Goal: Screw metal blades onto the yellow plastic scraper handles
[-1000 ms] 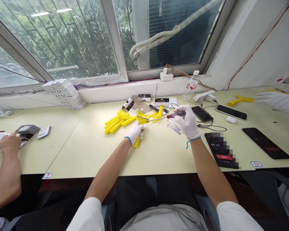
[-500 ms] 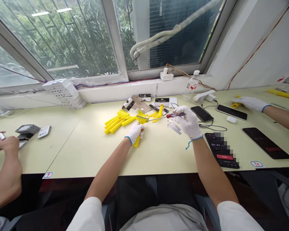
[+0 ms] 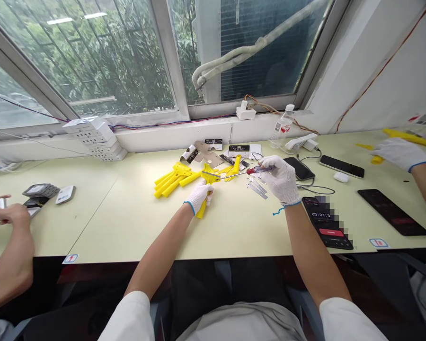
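Note:
My left hand [image 3: 199,195], in a white knit glove, is closed round the handle of a yellow scraper [image 3: 210,177] with its head up and a metal strip along the top edge. In my gloved right hand [image 3: 282,181] is a screwdriver [image 3: 251,171] with a red and clear handle. Its thin shaft points left, and the tip meets the scraper head; whether it sits in a screw is too small to tell. Several metal blades [image 3: 257,190] and tiny screws lie below the screwdriver. A pile of yellow scrapers [image 3: 170,182] lies left of my left hand.
Behind are more yellow parts [image 3: 235,166], card packaging [image 3: 210,158] and a bottle [image 3: 283,125]. Phones [image 3: 341,166] and cables lie to the right. A co-worker's gloved hand [image 3: 399,154] is by yellow parts there; another person's bare hands [image 3: 12,212] hold a device at far left.
My left hand and scraper stay nearly still; my right hand has shifted slightly with the screwdriver. The right co-worker's hand has moved rightward. The person at left has lowered the device a little.

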Demonstrator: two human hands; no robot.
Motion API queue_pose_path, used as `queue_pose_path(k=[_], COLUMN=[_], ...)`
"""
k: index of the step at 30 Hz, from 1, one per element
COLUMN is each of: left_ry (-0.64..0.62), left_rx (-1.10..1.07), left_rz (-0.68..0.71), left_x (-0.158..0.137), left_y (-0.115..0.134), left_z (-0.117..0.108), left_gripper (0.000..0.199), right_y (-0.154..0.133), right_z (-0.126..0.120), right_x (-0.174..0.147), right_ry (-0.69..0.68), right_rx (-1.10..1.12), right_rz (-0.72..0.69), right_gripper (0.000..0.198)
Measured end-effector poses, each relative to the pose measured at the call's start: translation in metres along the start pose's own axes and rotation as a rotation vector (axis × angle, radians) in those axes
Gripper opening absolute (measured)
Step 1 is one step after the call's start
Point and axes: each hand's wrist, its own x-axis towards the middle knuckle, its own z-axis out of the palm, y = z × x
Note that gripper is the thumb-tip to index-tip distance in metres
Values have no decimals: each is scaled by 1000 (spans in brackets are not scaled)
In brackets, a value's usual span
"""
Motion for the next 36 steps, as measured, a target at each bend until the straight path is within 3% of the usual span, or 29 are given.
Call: queue_pose_path(k=[6, 15, 20, 24, 29, 34, 36], left_ry=[2, -8, 0, -14, -12, -11, -20], left_rx=[-11, 8, 10, 34, 23, -5, -9], left_rz=[-15, -4, 10, 8, 3, -2, -6], left_x=[-1, 2, 3, 5, 6, 6, 7], left_y=[0, -2, -4, -6, -6, -5, -6], left_z=[0, -1, -2, -4, -3, -3, -3], left_gripper=[34, 34, 33, 30, 31, 33, 33], right_y=[-4, -7, -9, -10, -12, -10, -8], right_z=[1, 5, 5, 4, 5, 7, 7], right_x=[0, -1, 0, 0, -3, -2, -2], right_ry=[27, 45, 90, 67, -6, 112, 113], right_rx=[-141, -301, -486, -387, -218, -448, -445], right_rz=[128, 120, 213, 175, 93, 175, 192], right_gripper=[33, 33, 26, 18, 24, 27, 26])
